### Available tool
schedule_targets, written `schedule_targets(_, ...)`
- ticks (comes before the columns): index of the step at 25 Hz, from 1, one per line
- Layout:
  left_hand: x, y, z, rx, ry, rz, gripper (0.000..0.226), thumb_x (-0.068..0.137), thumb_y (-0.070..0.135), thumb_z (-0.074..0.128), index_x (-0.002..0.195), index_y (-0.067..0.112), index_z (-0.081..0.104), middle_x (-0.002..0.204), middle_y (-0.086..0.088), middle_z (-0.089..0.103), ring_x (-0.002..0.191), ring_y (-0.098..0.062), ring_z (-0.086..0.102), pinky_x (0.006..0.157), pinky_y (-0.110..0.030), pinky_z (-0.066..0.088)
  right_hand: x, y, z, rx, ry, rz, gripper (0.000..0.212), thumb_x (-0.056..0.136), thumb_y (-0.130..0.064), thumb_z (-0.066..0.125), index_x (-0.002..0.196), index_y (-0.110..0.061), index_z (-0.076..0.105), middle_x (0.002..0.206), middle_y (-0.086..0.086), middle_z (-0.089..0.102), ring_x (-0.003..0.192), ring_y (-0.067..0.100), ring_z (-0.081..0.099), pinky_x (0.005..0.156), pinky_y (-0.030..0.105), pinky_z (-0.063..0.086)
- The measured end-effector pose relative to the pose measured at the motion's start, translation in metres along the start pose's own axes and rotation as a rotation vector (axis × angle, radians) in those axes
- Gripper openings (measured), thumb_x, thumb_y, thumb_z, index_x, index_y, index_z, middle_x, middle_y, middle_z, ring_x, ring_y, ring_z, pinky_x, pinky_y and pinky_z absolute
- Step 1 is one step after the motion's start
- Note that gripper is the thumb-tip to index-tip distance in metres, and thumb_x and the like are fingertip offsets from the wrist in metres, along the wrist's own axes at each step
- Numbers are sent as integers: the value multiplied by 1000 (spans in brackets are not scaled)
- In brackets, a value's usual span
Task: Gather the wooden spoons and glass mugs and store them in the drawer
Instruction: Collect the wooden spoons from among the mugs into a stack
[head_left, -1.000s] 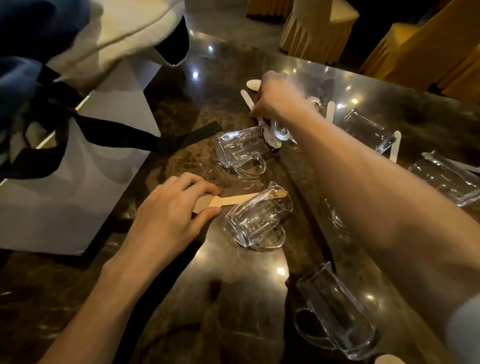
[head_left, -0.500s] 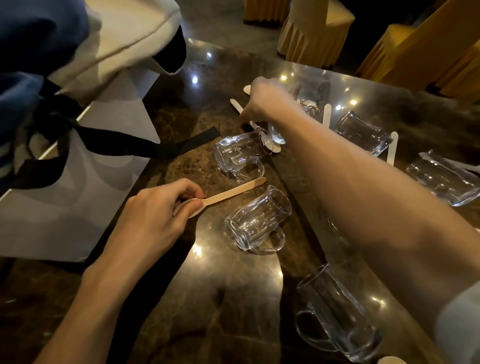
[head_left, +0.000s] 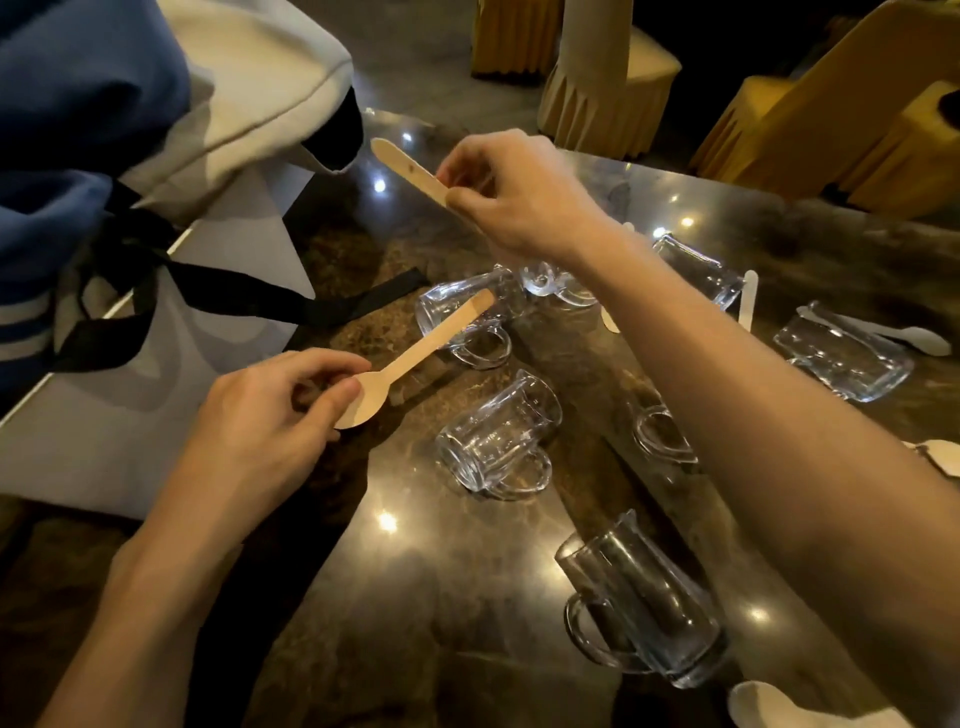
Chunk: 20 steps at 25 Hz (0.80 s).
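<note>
My left hand (head_left: 260, 415) pinches a wooden spoon (head_left: 415, 358) by its bowl, the handle pointing up and right above the table. My right hand (head_left: 519, 197) holds a second wooden spoon (head_left: 408, 169) by its lower part, lifted over the far side, handle end pointing up-left. Several glass mugs lie on their sides on the dark marble table (head_left: 415, 597): one in the middle (head_left: 493, 441), one behind it (head_left: 457, 317), one near the front (head_left: 649, 603), two at the right (head_left: 841, 353) (head_left: 696, 270). More spoons (head_left: 748, 306) (head_left: 914, 338) lie among them.
A white paper bag (head_left: 156, 389) with black ribbon handles stands at the left, with blue and cream clothing (head_left: 130, 104) on top. Yellow covered chairs (head_left: 831, 114) stand beyond the table's far edge. Another spoon's bowl (head_left: 753, 701) shows at the bottom right.
Both hands have lifted their spoons off the table. The left one rose and turned its spoon's handle upward; the right one pulled its spoon up away from the far mugs.
</note>
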<state>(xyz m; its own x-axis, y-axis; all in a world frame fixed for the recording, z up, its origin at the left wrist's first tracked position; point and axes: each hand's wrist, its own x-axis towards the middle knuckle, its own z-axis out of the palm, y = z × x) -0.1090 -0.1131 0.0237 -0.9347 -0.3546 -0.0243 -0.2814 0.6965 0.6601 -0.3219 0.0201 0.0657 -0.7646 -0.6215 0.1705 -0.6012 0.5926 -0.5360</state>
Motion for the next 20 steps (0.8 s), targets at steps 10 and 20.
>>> schedule_targets(10,-20,49,10,-201,-132,161,16,83,29,65,86,44,68,78,17,67,66,5,62,54,-8,45,-140,-13,-63,-288,-2,-189,22,89,-18,56,110,-22,65,111,-7,63,96,11,59,82,34,51)
schedule_targets(20,-66,102,43,-258,-291,291,12,79,35,67,86,44,71,83,27,66,72,5,62,51,-7,46,-271,-6,-105,-405,100,-38,23,90,-22,60,113,-24,64,110,-6,64,95,17,60,82,30,46)
